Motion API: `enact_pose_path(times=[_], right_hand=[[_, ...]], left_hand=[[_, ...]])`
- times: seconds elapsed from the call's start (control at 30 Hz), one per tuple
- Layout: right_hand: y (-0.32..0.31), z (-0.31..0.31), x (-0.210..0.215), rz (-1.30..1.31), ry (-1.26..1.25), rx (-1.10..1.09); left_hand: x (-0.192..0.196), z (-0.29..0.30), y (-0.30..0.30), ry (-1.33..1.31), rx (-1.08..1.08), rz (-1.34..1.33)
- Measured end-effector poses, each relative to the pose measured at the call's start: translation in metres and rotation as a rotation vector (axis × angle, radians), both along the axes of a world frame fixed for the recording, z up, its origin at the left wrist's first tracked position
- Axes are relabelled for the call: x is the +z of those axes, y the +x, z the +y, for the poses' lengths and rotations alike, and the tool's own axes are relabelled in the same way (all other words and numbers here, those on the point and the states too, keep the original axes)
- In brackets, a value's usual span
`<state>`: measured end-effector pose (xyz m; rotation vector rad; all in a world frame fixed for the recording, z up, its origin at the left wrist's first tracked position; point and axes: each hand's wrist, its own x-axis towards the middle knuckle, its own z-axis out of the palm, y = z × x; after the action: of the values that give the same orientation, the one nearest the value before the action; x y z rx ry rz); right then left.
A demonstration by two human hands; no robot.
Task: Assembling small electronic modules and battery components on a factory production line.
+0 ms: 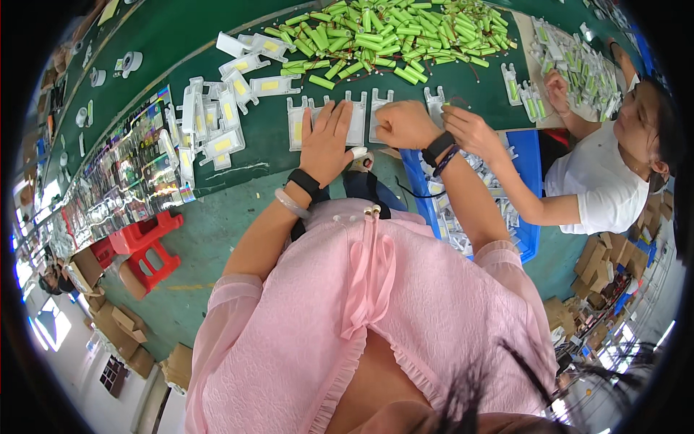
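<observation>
My left hand [329, 141] lies open with its fingers stretched out, over white plastic casings with yellow panels [296, 129] lined up at the table's near edge. To its right, my right hand [406, 123] is closed, its fingers curled down beside another white casing [379, 103]. What those fingers hold, if anything, is hidden beneath the hand. Just right of it, a co-worker's hand [468, 132] pinches something small by a white casing [434, 100]. Beyond my hands is a large heap of green cylindrical batteries [390, 36] with thin wires.
More white casings [224, 108] are piled at the left, beside a stack of printed sheets [123, 155]. Below the table's edge at the right stands a blue bin [531, 235] of casings. Battery-fitted casings [582, 83] lie before the co-worker [607, 173]. Red stools [148, 249] stand lower left.
</observation>
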<state>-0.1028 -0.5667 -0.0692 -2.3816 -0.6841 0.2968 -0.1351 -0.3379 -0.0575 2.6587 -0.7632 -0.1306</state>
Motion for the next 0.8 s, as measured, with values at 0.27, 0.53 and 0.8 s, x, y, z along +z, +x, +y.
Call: enact_pose_path(times=[0.27,0.53,0.8], right_hand=[[-0.002,0.014,0.011,0.118,0.293,-0.375],[0.003,0.106,0.004,0.050,0.128,-0.231],[0.016,0.150,-0.010,-0.021,-0.008,-0.188]], left_hand=[[0.025,0.022,0.009,-0.106,0.087,0.057],[0.011,0.092,0.028,0.010,0.011,0.174],[-0.003,0.101,0.029,-0.138,0.073,0.184]])
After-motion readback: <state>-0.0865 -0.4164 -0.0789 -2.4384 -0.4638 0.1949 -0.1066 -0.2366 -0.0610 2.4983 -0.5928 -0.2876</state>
